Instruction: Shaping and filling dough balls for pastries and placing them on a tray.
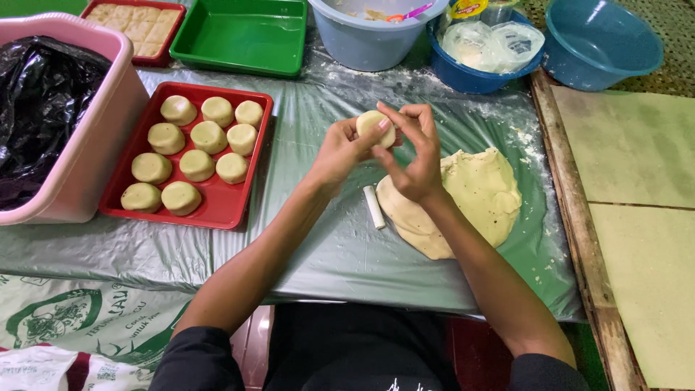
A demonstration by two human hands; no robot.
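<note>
My left hand (339, 152) cups a pale round ball of dough (374, 124) above the plastic-covered table. My right hand (415, 148) pinches the same ball from the right with thumb and fingers. Just below and to the right lies a large flattened sheet of dough (474, 199) dusted with flour. A small white cylinder (373, 207) rests by its left edge. To the left, a red tray (224, 206) holds several shaped dough rounds (195, 165) in rows.
A pink bin (90, 137) lined with a black bag stands far left. At the back are a green tray (242, 36), a second red tray of squares (137, 25), a grey tub (369, 43) and two blue bowls (601, 43). A wooden board edge (572, 203) runs along the right.
</note>
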